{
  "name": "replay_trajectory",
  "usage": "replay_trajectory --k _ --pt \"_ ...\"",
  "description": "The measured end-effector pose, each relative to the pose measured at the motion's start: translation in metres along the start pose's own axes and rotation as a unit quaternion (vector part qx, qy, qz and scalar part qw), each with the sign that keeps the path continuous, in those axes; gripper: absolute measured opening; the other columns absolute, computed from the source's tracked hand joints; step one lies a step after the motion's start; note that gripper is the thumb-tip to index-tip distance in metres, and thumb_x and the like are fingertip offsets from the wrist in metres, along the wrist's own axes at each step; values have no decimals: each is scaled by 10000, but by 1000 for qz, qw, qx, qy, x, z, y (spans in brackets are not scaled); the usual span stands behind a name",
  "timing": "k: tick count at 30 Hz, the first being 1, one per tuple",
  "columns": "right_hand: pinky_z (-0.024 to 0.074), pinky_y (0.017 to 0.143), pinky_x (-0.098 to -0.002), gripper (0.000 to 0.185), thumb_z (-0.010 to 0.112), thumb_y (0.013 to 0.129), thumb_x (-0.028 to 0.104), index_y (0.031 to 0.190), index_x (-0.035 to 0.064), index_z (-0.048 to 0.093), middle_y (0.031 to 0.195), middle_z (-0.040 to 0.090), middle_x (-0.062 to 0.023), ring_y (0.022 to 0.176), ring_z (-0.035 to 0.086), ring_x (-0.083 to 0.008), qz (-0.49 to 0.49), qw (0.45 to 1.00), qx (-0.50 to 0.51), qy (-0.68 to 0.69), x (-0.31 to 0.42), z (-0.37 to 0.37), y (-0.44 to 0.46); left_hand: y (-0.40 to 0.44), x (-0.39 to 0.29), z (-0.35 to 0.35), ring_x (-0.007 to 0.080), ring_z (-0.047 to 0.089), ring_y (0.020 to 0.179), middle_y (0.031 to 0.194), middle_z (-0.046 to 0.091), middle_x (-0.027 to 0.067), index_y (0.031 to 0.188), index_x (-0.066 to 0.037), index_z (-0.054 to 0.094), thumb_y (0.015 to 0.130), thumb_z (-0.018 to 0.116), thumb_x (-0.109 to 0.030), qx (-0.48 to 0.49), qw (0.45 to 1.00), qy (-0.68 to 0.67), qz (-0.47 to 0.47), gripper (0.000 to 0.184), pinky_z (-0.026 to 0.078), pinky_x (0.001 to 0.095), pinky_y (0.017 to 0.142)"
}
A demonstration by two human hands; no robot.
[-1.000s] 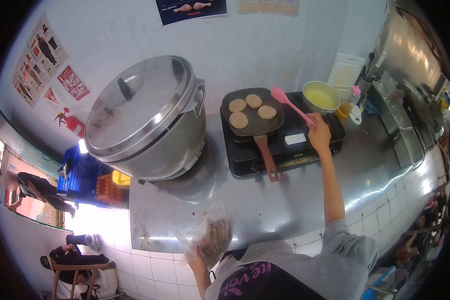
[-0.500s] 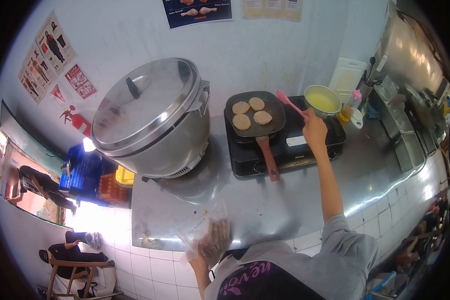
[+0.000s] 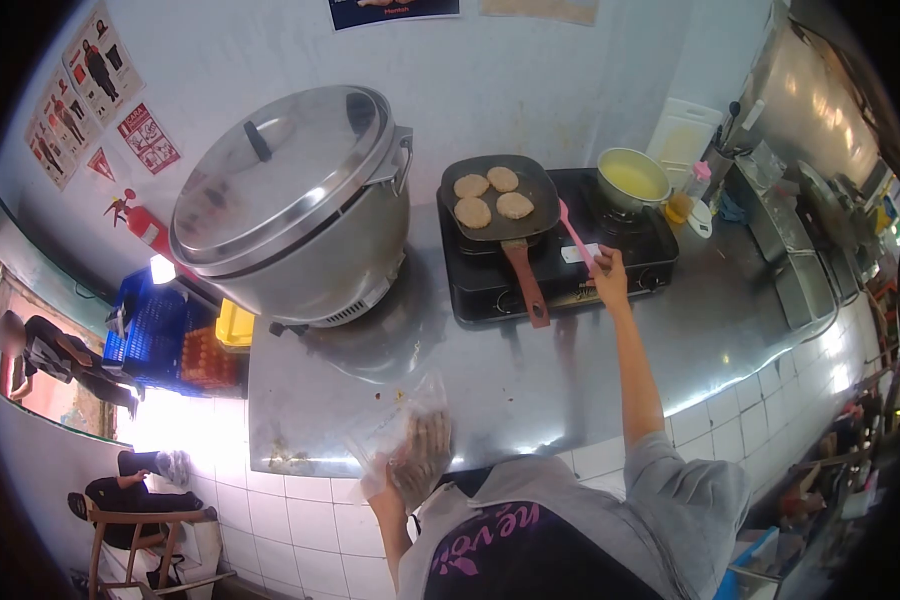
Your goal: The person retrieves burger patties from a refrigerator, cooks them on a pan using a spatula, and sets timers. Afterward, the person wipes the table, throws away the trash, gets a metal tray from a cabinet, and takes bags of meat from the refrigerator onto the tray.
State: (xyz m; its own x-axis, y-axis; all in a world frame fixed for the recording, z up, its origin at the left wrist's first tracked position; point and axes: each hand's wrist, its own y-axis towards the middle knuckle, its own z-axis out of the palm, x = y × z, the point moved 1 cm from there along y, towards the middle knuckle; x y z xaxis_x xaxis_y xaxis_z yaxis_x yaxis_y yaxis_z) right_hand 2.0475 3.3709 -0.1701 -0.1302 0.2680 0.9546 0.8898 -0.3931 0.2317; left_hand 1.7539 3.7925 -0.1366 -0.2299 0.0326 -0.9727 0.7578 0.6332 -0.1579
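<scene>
My right hand (image 3: 608, 275) is closed on the handle of a pink spatula (image 3: 576, 238), whose head is at the right edge of a dark square frying pan (image 3: 541, 212). Several pale round patties (image 3: 473, 213) lie flat in the pan, which rests on the left burner of a black gas stove (image 3: 480, 306). At the counter's near edge, my left hand (image 3: 388, 490) grips a clear plastic bag (image 3: 428, 450) with brownish pieces inside; the bag partly hides its fingers. A pot (image 3: 615, 188) of yellow liquid stands on the right burner.
A large lidded steel cooker (image 3: 310, 270) stands left on the steel counter (image 3: 530, 400). Bottles (image 3: 679, 207), a white cutting board (image 3: 685, 140) and a utensil holder (image 3: 718, 160) are at the back right. Blue crates (image 3: 155, 330) and people (image 3: 55, 350) are at the left.
My right hand has drawn the spatula toward me, away from the pot and down along the pan's right side. The whole view has shifted slightly. My left hand still holds the bag.
</scene>
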Motion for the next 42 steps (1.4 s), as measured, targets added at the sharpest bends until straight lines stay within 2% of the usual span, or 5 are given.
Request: replay_trajectory --k 6,15,22,24,42 --pt "504 563 -301 344 539 820 74 1155 80 465 1003 594 -140 701 597 -179 41 998 3 -46 2 4 -13 7 6 -7 183 538 729 767 610 124 885 101 588 889 483 -285 19 998 50 -24 400 414 335 661" --pt "450 628 -407 245 534 750 128 994 116 550 813 609 -150 712 594 -326 -152 907 -156 -361 118 -9 -25 15 10 -6 155 512 723 738 591 92 847 83 608 884 515 -281 2 999 -24 -47 378 406 310 657" --pt "445 587 -437 101 568 813 180 911 154 568 718 595 -114 696 595 -339 -213 905 -24 -368 171 8 -16 28 13 -8 150 504 723 733 585 76 846 88 603 884 523 -290 51 996 -14 -65 388 400 315 647" --pt "447 585 -443 99 566 824 188 918 160 564 716 597 -119 700 596 -345 -226 903 -10 -364 158 27 -11 28 4 -7 203 531 975 1045 584 116 1103 39 551 844 597 -220 54 987 40 -149 369 401 323 850" --pt "461 750 -458 318 559 747 199 1028 105 444 885 610 -162 857 593 -384 -121 862 183 -457 127 50 63 34 -1 -8 183 539 935 1034 579 121 1038 58 577 856 573 -195 89 987 4 -134 312 421 309 802"
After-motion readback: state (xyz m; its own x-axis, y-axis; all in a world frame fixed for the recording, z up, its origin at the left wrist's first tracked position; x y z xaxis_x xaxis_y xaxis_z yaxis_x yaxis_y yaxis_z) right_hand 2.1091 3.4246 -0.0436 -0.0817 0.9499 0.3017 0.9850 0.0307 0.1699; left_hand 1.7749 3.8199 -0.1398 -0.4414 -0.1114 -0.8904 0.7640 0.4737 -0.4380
